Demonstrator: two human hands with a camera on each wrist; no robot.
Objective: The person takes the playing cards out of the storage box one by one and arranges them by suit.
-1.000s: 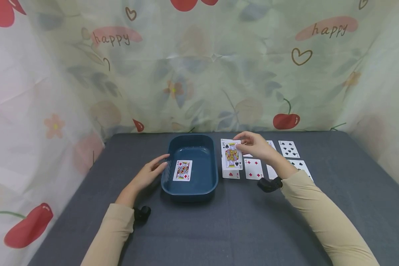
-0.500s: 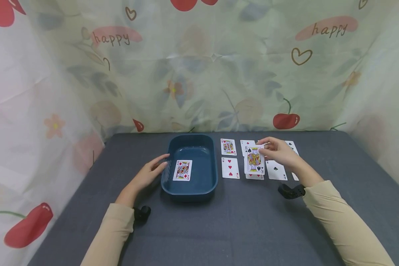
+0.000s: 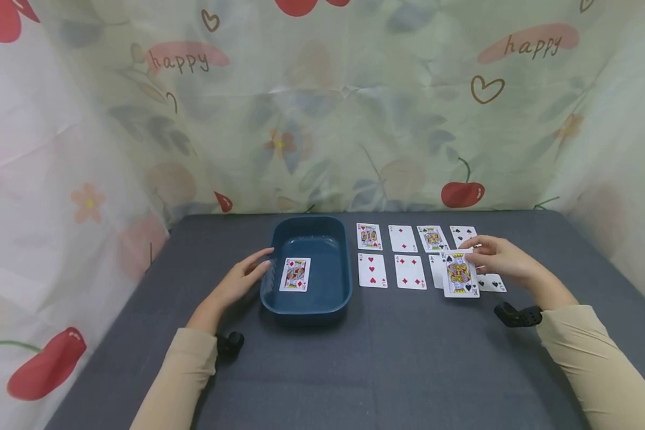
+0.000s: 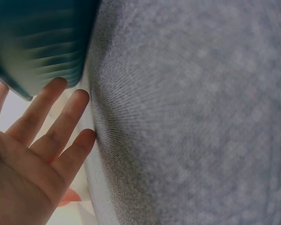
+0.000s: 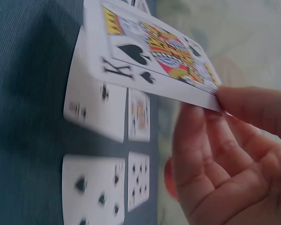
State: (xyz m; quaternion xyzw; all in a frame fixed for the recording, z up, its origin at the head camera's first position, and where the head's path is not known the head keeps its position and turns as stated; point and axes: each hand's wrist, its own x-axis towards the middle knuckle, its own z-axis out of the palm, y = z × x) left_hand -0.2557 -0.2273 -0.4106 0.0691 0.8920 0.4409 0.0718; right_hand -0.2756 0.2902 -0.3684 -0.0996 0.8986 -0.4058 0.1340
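My right hand [image 3: 502,260] pinches a king of spades [image 3: 460,275] between thumb and fingers. In the right wrist view the king [image 5: 164,51] is tilted above the table cards, thumb on its face near one edge. It overlaps an ace [image 3: 436,267] and a spades card [image 3: 493,283] in the head view. My left hand [image 3: 240,278] lies with fingers extended at the left side of a blue tray [image 3: 306,308]. In the left wrist view its fingertips are right by the tray wall [image 4: 51,47]. A diamonds face card [image 3: 295,275] lies face up inside the tray.
Two rows of face-up cards lie right of the tray. The back row has a hearts face card [image 3: 369,237], a two of diamonds [image 3: 403,239], another face card [image 3: 433,238] and a spades card [image 3: 462,233]. In front are a three of hearts [image 3: 372,271] and a diamonds card [image 3: 410,272].
My right hand has carried the king of spades rightward along the rows, from over the hearts cards to between the ace and the spades card. My left hand stays by the tray.
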